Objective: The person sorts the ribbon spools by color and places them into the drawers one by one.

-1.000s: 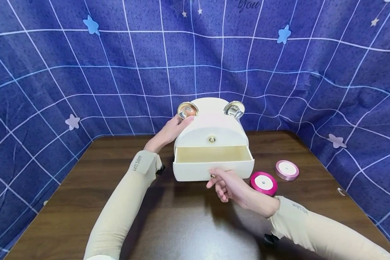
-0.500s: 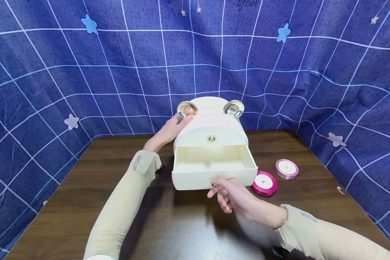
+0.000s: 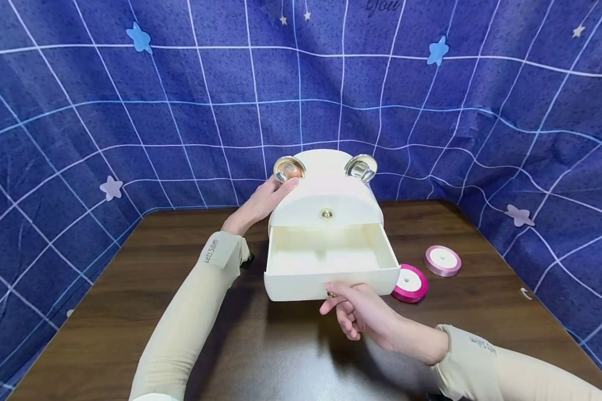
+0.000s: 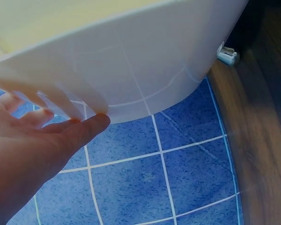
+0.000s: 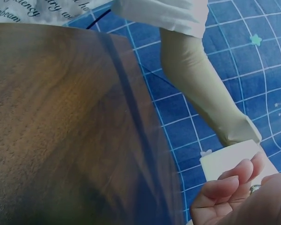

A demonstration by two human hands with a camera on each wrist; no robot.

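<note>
A white two-drawer box (image 3: 326, 189) with a rounded top and two shiny metal bell-like ears stands towards the back of the table. Its lower drawer (image 3: 293, 287) is pulled far out and shows a bare inside. With thumb and index finger my right hand (image 3: 368, 317) pinches the small metal knob (image 5: 255, 188) on that drawer's front; the other fingers curl loosely below. My left hand (image 3: 261, 203) rests against the box's left side under the left metal ear (image 3: 289, 169). In the left wrist view its fingertips (image 4: 102, 120) press on the smooth white wall, fairly straight.
Right of the drawer lie a magenta ribbon roll (image 3: 409, 283) and, farther back, a pink ribbon roll (image 3: 442, 260). The upper drawer's knob (image 3: 326, 214) sits above the opening. A blue gridded cloth (image 3: 205, 128) hangs behind the dark wooden table (image 3: 145, 267).
My right hand has drawn the lower drawer out towards me, from partly open to far out. The left hand has stayed on the box's side, and the box stands in place.
</note>
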